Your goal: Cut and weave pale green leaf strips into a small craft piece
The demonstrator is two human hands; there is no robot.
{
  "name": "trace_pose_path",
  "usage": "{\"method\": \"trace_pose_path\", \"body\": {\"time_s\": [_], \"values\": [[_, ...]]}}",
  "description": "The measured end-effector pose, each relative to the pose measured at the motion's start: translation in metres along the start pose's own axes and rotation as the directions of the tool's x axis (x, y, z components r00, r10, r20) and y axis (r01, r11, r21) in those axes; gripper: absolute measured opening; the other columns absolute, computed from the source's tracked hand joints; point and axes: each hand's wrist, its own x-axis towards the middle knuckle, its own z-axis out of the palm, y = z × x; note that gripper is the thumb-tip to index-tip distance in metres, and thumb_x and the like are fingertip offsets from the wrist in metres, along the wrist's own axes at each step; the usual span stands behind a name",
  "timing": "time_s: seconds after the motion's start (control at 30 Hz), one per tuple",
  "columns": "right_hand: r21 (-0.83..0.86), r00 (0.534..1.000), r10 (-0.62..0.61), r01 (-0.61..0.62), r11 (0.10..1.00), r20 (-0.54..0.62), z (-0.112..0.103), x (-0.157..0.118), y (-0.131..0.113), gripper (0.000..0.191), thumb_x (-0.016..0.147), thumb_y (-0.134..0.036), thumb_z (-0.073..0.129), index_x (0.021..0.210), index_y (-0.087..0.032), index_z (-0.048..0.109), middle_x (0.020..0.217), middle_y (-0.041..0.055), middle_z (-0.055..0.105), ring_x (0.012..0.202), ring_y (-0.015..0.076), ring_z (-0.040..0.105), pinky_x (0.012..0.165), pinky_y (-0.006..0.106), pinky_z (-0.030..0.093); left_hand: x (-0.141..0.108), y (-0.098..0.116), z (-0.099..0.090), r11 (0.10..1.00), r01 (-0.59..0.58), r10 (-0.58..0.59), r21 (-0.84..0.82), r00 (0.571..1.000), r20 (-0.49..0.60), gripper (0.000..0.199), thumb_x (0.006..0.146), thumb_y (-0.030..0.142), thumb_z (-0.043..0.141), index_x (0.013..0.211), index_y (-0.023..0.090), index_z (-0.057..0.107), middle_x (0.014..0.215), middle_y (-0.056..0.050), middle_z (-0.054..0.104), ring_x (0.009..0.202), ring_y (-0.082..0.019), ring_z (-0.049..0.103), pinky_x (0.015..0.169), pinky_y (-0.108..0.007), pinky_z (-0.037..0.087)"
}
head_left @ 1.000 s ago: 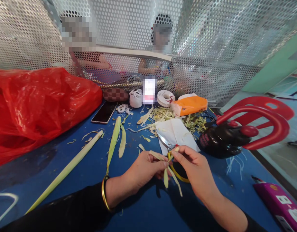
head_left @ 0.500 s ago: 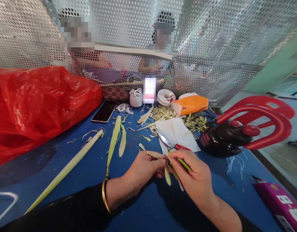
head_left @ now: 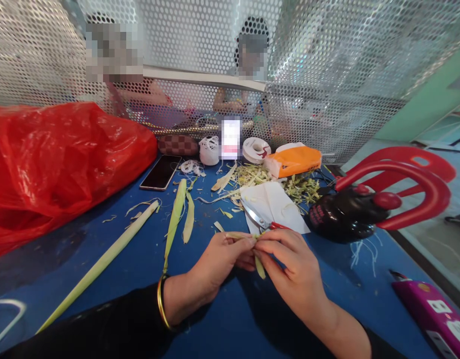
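My left hand point(head_left: 224, 257) is closed, its thumb and fingers pinching a small pale green leaf strip point(head_left: 260, 268) that looks like husk. Against it, the fingertips of my right hand point(head_left: 293, 264) pinch the same piece. One end of the strip hangs below the fingertips; most of the rest is hidden by my fingers. Just beyond my right hand lie red-handled scissors point(head_left: 256, 218), their blades on a white paper sheet point(head_left: 276, 199). Longer leaf pieces point(head_left: 176, 214) rest on the blue table left of my hands, with a long pale stalk-like leaf point(head_left: 102, 264) farther left.
A red plastic bag point(head_left: 65, 164) fills the left. Behind are a dark phone point(head_left: 161, 172), white string point(head_left: 209, 151), a ribbon spool point(head_left: 256, 150), an orange tissue pack point(head_left: 295, 160) and leaf scraps point(head_left: 302, 187). A black pot point(head_left: 342, 217) and purple box point(head_left: 420, 304) stand right. People sit behind a perforated screen.
My right fingers have closed in toward my left fingertips. The thin yellow object under my right palm and a second hanging strip no longer show. The view has shifted slightly.
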Motion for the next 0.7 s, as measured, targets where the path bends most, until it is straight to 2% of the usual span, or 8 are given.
{"method": "trace_pose_path", "body": {"time_s": [0.1,0.23,0.37,0.53,0.63,0.7], "values": [[0.027,0.999,0.004,-0.006,1.0,0.052,-0.0015,0.0018,-0.0011,0.013,0.086,-0.012,0.06,0.091,-0.02,0.07,0.088,0.0053,0.068,0.085,0.0208,0.063,0.08,0.04,0.05,-0.0001,-0.0007,-0.0016,1.0,-0.017,0.017,0.008,1.0,0.017,0.026,0.073,0.035,0.068,0.08,0.01,0.069,0.068,-0.007,0.07,0.061,-0.015,0.065,0.062,-0.026,0.05],[0.071,0.996,0.028,-0.034,0.997,0.084,-0.0037,0.0041,-0.0029,0.016,0.088,-0.015,0.059,0.093,-0.022,0.071,0.091,0.0051,0.069,0.088,0.0213,0.063,0.083,0.042,0.049,0.001,-0.0008,-0.0022,1.0,-0.009,0.009,-0.012,1.0,-0.013,0.023,0.075,0.033,0.068,0.079,0.011,0.069,0.068,-0.007,0.071,0.061,-0.015,0.065,0.061,-0.026,0.05],[0.179,0.98,0.18,-0.193,0.965,0.086,-0.0039,0.0056,-0.0022,0.015,0.088,-0.017,0.057,0.091,-0.023,0.07,0.091,0.0049,0.069,0.088,0.0208,0.064,0.079,0.037,0.051,0.0016,0.0009,-0.0019,0.999,-0.002,0.001,-0.046,1.0,-0.025,0.022,0.075,0.03,0.068,0.084,0.011,0.071,0.068,-0.007,0.072,0.062,-0.015,0.067,0.06,-0.024,0.05],[0.262,0.918,0.387,-0.395,0.881,0.085,-0.0015,0.0066,0.0028,0.009,0.086,-0.019,0.059,0.087,-0.022,0.068,0.087,0.0039,0.069,0.084,0.0196,0.065,0.076,0.032,0.051,0.0006,0.005,-0.0017,1.0,-0.001,0.001,0.008,1.0,0.011,0.026,0.074,0.029,0.068,0.092,0.01,0.072,0.074,-0.009,0.074,0.066,-0.016,0.069,0.062,-0.024,0.05],[0.291,0.897,0.421,-0.441,0.849,0.13,-0.0011,0.0079,0.0043,0.014,0.084,-0.02,0.062,0.096,-0.022,0.068,0.091,0.0039,0.068,0.085,0.0191,0.065,0.077,0.032,0.051,-0.0005,0.0077,-0.0007,0.996,0.001,-0.008,0.092,0.997,0.071,0.026,0.073,0.027,0.066,0.091,0.01,0.073,0.077,-0.01,0.074,0.066,-0.015,0.068,0.064,-0.024,0.05],[0.33,0.896,0.408,-0.444,0.833,0.175,-0.002,0.0096,0.0037,0.013,0.083,-0.02,0.062,0.093,-0.022,0.07,0.09,0.0034,0.069,0.086,0.0186,0.065,0.078,0.031,0.051,-0.0013,0.0088,0.0001,0.989,0.017,-0.037,0.145,0.99,0.134,0.024,0.072,0.025,0.064,0.088,0.01,0.073,0.077,-0.01,0.074,0.064,-0.015,0.067,0.064,-0.024,0.05]]}}
